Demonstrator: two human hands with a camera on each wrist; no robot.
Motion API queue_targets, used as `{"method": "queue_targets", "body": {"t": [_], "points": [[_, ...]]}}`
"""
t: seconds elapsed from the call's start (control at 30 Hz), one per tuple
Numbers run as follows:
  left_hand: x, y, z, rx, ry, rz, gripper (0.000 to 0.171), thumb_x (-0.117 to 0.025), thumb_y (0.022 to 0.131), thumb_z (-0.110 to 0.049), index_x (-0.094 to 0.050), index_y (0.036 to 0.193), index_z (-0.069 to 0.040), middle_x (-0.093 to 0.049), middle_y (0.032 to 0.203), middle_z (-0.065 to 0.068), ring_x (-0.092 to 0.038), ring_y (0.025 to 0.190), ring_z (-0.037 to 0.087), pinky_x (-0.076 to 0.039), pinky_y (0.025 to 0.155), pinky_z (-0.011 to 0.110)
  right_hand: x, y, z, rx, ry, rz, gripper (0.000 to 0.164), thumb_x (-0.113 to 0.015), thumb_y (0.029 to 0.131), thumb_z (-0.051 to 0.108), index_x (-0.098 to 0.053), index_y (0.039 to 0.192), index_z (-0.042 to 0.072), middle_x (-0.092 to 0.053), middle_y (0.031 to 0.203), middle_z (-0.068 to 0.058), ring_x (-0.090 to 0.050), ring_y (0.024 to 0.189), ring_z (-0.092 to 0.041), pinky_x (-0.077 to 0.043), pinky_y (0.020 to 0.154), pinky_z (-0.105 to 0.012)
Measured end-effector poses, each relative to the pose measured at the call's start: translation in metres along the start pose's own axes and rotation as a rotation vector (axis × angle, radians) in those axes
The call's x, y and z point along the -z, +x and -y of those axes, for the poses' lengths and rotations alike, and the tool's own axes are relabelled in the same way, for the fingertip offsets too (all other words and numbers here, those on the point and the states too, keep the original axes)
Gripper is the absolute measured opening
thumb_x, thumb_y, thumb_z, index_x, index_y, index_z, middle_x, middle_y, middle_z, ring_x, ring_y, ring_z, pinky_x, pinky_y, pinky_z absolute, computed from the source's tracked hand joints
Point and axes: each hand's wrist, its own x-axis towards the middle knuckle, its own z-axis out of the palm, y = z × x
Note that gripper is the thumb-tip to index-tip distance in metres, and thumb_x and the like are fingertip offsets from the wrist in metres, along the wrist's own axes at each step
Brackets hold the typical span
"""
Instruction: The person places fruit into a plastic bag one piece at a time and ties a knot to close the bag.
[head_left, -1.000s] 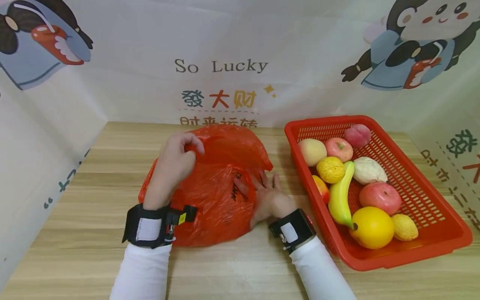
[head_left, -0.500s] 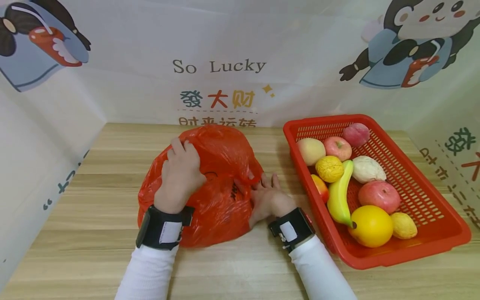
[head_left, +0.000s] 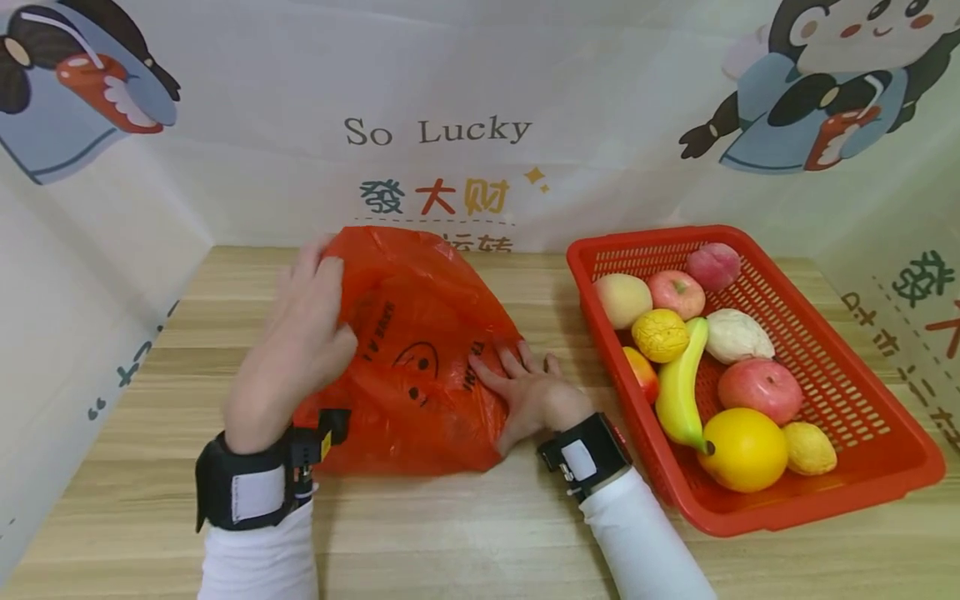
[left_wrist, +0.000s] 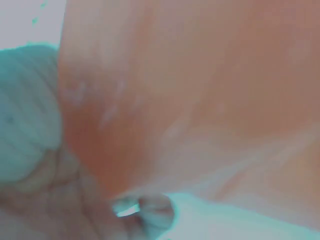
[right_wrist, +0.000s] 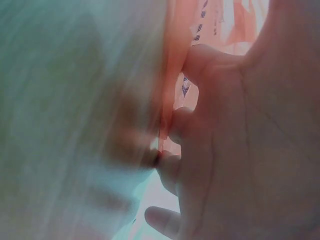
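A red plastic bag with black print and a face drawing is spread over the wooden table. My left hand, blurred by motion, grips its upper left edge and holds that side raised. In the left wrist view the red film runs between the thumb and the fingers. With fingers spread, my right hand presses on the bag's right side. The right wrist view has these fingertips against the red film, seen from the palm side.
Right of the bag stands a red plastic basket. It holds a banana, an orange-yellow round fruit, a lemon-like fruit, an apple and several other fruits. Printed white sheets wall the table's back and sides.
My left hand has moved left and drawn the bag's left side outward, so the crumpled bag lies flatter and its printed face shows. The right hand has stayed in place.
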Motion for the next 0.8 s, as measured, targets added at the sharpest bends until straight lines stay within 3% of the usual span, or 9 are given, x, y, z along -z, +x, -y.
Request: {"method": "queue_targets", "body": {"t": [0.13,0.23,0.4,0.5,0.63,0.8], "points": [[-0.002,-0.003,-0.011,-0.023,-0.011,-0.216,0.04,-0.037,0.074,0.014,-0.058,0.108,0.011,-0.03,0.154,0.019,-0.029,0.129,0.045,-0.037,0.095,0.052,0.0,0.0,-0.002,0.017,0.006,-0.002,0.119,-0.083,0.068,0.049,-0.005,0.158,0.039,0.008,0.168,-0.004,0.01,0.155,-0.032,-0.001,0.121,-0.063],[-0.003,-0.004,-0.015,-0.016,-0.018,-0.294,0.036,-0.037,0.073,0.014,-0.061,0.1,0.01,-0.037,0.147,0.022,-0.034,0.125,0.044,-0.039,0.094,0.053,0.0,0.0,-0.003,0.021,-0.002,-0.004,0.119,-0.083,0.068,0.049,-0.005,0.158,0.039,0.009,0.168,-0.003,0.01,0.155,-0.032,-0.002,0.121,-0.065],[-0.001,-0.005,-0.014,0.054,-0.012,-0.221,0.039,-0.044,0.085,0.002,-0.062,0.119,0.008,-0.045,0.137,0.027,-0.04,0.123,0.044,-0.039,0.102,0.06,0.005,-0.003,-0.003,0.014,0.051,-0.04,0.115,-0.085,0.068,0.046,-0.013,0.158,0.039,0.003,0.168,-0.004,0.009,0.154,-0.038,0.0,0.118,-0.069],[-0.001,-0.005,-0.014,0.089,-0.025,-0.178,0.036,-0.045,0.09,-0.004,-0.063,0.12,0.002,-0.048,0.134,0.025,-0.045,0.117,0.042,-0.044,0.097,0.058,0.01,-0.005,-0.001,0.024,0.135,-0.158,0.096,-0.08,0.075,0.032,-0.029,0.155,0.033,-0.014,0.166,-0.008,-0.002,0.153,-0.042,-0.001,0.116,-0.073],[-0.003,-0.003,-0.015,0.058,-0.048,-0.178,0.03,-0.045,0.091,-0.001,-0.064,0.113,0.001,-0.051,0.13,0.024,-0.049,0.108,0.04,-0.047,0.09,0.053,0.015,-0.007,0.002,0.021,0.201,-0.302,0.077,-0.07,0.081,0.014,-0.04,0.151,0.026,-0.026,0.162,-0.011,-0.011,0.151,-0.045,-0.002,0.116,-0.074],[-0.008,0.001,-0.017,0.066,-0.053,-0.168,0.035,-0.045,0.091,0.0,-0.057,0.124,0.004,-0.051,0.133,0.026,-0.052,0.103,0.04,-0.051,0.09,0.053,0.018,-0.014,0.003,0.057,0.158,-0.322,0.069,-0.064,0.09,0.017,-0.037,0.153,0.021,-0.021,0.164,-0.016,-0.011,0.151,-0.046,-0.005,0.119,-0.069]]}}
